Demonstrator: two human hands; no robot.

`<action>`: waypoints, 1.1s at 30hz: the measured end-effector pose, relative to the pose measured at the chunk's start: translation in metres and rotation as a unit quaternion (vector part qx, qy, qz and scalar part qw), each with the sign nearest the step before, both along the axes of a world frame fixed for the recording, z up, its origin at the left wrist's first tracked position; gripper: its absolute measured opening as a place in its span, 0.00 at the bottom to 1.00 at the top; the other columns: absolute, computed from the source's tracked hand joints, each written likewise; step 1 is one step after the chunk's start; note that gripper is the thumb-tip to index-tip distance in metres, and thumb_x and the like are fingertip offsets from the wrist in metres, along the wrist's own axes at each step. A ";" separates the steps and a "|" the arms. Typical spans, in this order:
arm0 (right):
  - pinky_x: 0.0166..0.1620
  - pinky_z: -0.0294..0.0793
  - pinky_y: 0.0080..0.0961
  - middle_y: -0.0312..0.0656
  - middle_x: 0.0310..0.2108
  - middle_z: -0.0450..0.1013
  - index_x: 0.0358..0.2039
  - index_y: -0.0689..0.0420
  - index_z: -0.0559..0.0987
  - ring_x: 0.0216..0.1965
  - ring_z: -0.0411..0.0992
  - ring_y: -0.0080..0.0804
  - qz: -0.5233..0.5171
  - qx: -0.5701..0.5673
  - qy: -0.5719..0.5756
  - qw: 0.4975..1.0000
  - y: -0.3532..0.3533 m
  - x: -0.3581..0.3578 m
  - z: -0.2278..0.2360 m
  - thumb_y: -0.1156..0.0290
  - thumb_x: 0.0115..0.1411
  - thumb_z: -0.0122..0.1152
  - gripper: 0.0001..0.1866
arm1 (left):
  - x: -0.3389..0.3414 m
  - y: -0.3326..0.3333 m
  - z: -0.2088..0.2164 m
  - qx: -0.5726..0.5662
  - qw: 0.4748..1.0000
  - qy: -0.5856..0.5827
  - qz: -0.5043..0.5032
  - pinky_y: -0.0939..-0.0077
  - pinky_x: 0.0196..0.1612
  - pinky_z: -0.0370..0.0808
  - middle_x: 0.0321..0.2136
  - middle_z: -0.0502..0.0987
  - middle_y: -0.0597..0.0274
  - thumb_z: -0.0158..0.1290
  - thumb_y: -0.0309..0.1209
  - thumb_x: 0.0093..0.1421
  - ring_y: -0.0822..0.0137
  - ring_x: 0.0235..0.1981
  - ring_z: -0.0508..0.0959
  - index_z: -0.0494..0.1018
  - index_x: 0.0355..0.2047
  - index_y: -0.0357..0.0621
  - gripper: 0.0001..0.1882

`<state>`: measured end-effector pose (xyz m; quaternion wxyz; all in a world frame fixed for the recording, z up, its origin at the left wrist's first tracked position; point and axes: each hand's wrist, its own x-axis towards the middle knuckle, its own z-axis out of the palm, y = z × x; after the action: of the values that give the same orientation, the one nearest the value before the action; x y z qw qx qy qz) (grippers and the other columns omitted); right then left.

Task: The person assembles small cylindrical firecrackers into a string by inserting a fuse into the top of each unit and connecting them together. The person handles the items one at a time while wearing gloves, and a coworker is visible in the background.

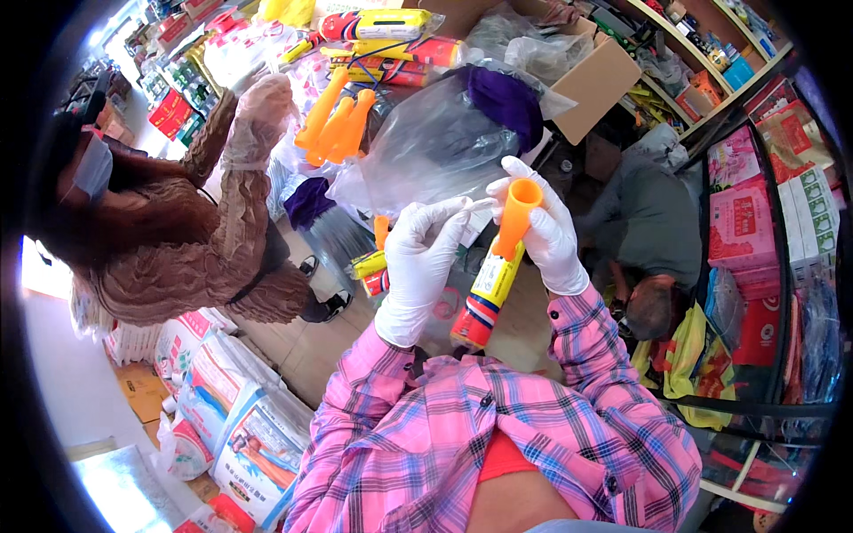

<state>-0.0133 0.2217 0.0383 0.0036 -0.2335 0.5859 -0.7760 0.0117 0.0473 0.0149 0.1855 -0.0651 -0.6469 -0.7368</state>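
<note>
A flared orange piece is gripped by the gloved right hand before the checked shirt, its narrow end set at the top of a yellow-and-red cylinder; the gloved left hand is held just beside, fingers curled, though whether anything is pinched there cannot be told; farther off, loose orange cones are bunched near similar cylinders

Tan floor, wooden shelves, pale wall, bright patch, perhaps window
</note>
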 end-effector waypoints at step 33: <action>0.41 0.72 0.24 0.41 0.34 0.69 0.41 0.59 0.64 0.35 0.69 0.24 -0.091 -0.024 0.069 0.993 -0.030 -0.011 -0.020 0.39 0.61 0.50 0.31 | 0.001 0.008 0.007 -0.088 0.994 0.063 0.001 0.78 0.28 0.70 0.21 0.74 0.63 0.59 0.26 0.55 0.71 0.22 0.72 0.80 0.41 0.43 0.12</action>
<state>-0.0242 0.1920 0.0182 -0.1135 -0.2325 0.5844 -0.7691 0.0123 0.0550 0.0217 0.2207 -0.1270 -0.6964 -0.6709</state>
